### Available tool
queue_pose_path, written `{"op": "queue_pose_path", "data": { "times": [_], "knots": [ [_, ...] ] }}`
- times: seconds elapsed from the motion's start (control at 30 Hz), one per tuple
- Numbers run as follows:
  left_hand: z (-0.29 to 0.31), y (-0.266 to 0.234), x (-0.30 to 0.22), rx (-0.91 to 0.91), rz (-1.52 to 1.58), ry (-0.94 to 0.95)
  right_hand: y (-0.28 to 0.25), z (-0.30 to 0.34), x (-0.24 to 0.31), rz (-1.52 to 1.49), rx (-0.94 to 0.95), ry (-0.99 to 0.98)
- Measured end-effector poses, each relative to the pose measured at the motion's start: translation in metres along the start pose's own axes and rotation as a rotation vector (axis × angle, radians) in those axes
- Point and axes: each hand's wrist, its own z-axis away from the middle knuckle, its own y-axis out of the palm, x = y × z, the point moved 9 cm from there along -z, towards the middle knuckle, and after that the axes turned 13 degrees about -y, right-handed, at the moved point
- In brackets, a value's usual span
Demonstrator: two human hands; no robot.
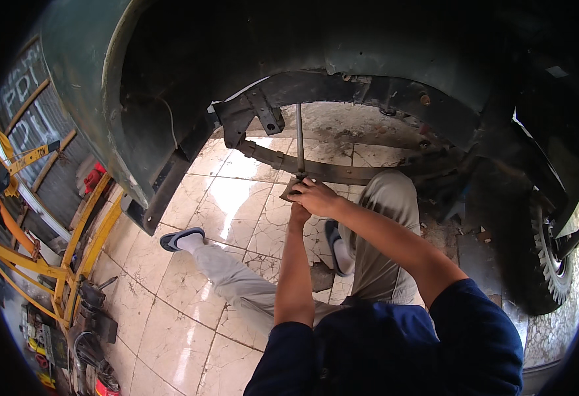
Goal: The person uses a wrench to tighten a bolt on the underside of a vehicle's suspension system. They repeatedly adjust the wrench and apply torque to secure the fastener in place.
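Both hands meet just in front of a dark leaf spring (342, 173) under the vehicle. My right hand (317, 197) is closed over a flat grey-brown piece (289, 190), whose kind I cannot make out. Directly below it, my left hand (299, 214) looks closed too, its fingers mostly hidden. A slim upright metal rod (299, 135) rises from behind the hands, past the leaf spring, toward the curved dark frame rail (316, 86). The rod's lower end is hidden near my fingers. A bracket (258, 112) with a hole hangs from the rail on the left.
A dull green body panel (78, 79) arches overhead. To the right stands a wheel with a knobbly tire (550, 257). Yellow metal frame parts (91, 231) and assorted tools (91, 310) lie at the left. Cracked pale tiles (171, 290) cover the floor, where my sandalled feet rest.
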Motion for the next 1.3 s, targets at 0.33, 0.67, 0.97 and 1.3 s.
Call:
{"op": "queue_pose_path", "data": {
  "times": [0.33, 0.67, 0.97, 1.3],
  "knots": [
    [-0.009, -0.030, 0.017, -0.021, 0.000, -0.128, -0.005, -0.008, 0.015, -0.015, -0.040, 0.047],
    [-0.009, -0.053, 0.039, -0.056, -0.010, -0.176, 0.007, -0.034, 0.019, -0.211, -0.064, 0.091],
    [-0.009, -0.052, 0.079, -0.164, -0.218, 0.037, 0.009, -0.054, 0.033, 0.058, -0.193, -0.009],
    [0.004, -0.028, 0.027, -0.282, -0.065, 0.082, 0.024, 0.004, 0.001, 0.112, -0.241, -0.124]
  ]
}}
